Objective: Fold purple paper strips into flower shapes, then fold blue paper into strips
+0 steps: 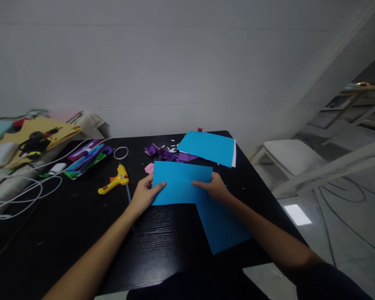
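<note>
A rectangular blue sheet [181, 187] is held level above the black table by both hands. My left hand [145, 192] grips its left end, thumb on top and fingers underneath. My right hand [215, 186] pinches the right end the same way. Under my right hand and forearm lies another blue sheet [220, 229], partly hidden. Farther back, a blue sheet [208, 146] rests over a white one, near purple scraps [186, 157] and small white bits. A pink paper piece [149, 168] lies just behind my left hand.
A yellow glue gun [114, 181] lies left of my left hand on the black table [71, 225], with a clear ring [121, 153] behind it. Farther left are colored papers [89, 156], white cables and a cluttered pile. A white stool [293, 156] stands right of the table.
</note>
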`<control>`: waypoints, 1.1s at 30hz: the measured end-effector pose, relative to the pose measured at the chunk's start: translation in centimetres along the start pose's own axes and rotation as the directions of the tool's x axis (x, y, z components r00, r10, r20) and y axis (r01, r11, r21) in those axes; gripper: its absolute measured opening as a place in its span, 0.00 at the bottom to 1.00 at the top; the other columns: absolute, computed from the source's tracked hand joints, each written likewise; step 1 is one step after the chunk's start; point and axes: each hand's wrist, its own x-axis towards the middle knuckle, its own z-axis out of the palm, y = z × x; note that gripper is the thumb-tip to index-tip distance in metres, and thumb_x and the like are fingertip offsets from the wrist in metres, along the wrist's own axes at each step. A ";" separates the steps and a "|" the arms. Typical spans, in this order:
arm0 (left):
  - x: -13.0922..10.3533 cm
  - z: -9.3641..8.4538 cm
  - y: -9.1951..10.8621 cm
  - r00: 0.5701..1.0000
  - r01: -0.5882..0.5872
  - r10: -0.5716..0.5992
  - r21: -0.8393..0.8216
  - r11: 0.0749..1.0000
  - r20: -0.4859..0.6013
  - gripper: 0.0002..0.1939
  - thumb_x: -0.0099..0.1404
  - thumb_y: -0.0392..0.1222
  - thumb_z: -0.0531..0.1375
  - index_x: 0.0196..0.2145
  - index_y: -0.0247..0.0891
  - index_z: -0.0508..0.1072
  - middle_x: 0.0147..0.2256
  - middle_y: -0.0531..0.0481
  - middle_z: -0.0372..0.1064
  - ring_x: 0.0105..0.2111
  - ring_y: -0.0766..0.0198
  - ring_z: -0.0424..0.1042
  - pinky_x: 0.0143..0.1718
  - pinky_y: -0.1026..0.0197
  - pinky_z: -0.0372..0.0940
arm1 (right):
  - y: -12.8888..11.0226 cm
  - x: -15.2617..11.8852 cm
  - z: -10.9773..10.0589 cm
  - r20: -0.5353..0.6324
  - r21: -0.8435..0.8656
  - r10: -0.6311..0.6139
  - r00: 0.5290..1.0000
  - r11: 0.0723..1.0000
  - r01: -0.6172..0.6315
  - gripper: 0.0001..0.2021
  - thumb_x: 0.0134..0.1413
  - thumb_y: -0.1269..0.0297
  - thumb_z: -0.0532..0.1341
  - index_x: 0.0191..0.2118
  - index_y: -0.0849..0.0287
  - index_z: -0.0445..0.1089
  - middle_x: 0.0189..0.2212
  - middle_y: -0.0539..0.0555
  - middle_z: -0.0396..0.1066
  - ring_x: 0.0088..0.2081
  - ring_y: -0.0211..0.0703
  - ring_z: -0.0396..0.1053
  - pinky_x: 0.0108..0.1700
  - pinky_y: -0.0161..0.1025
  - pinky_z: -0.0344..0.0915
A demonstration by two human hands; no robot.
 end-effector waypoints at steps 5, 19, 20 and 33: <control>0.3 -0.4 -0.1 0.999 0.030 -0.029 -0.053 0.998 0.020 0.29 0.49 0.53 0.75 0.45 0.34 0.77 0.34 0.47 0.80 0.31 0.55 0.77 0.35 0.56 0.71 | -0.9 0.1 -0.2 0.030 0.029 -0.027 0.999 0.999 0.026 0.19 0.42 0.56 0.76 0.39 0.60 0.76 0.41 0.59 0.79 0.43 0.54 0.77 0.47 0.53 0.73; 0.1 -0.8 0.0 0.990 -0.139 0.135 0.141 0.980 0.038 0.14 0.54 0.49 0.71 0.28 0.36 0.77 0.18 0.59 0.59 0.18 0.71 0.55 0.21 0.67 0.51 | -1.8 0.0 -1.2 0.466 0.281 0.316 0.826 0.833 -0.477 0.36 0.49 0.25 0.58 0.34 0.59 0.76 0.34 0.61 0.78 0.43 0.57 0.76 0.46 0.49 0.72; -0.1 -0.6 0.0 0.988 -0.146 0.136 0.179 0.973 0.068 0.12 0.55 0.48 0.70 0.30 0.36 0.80 0.19 0.57 0.62 0.19 0.70 0.57 0.21 0.66 0.52 | -1.8 -0.3 -0.7 0.492 0.211 0.351 0.797 0.839 -0.501 0.33 0.50 0.28 0.61 0.36 0.60 0.77 0.35 0.60 0.78 0.43 0.56 0.77 0.46 0.48 0.72; -0.6 0.8 0.5 0.975 -0.099 0.056 0.198 0.975 0.215 0.19 0.65 0.53 0.60 0.44 0.38 0.81 0.34 0.46 0.76 0.31 0.59 0.72 0.32 0.62 0.63 | 0.3 -1.3 2.4 0.436 -0.034 0.254 0.864 0.963 -0.266 0.11 0.46 0.55 0.73 0.33 0.55 0.79 0.28 0.49 0.76 0.28 0.39 0.69 0.33 0.37 0.64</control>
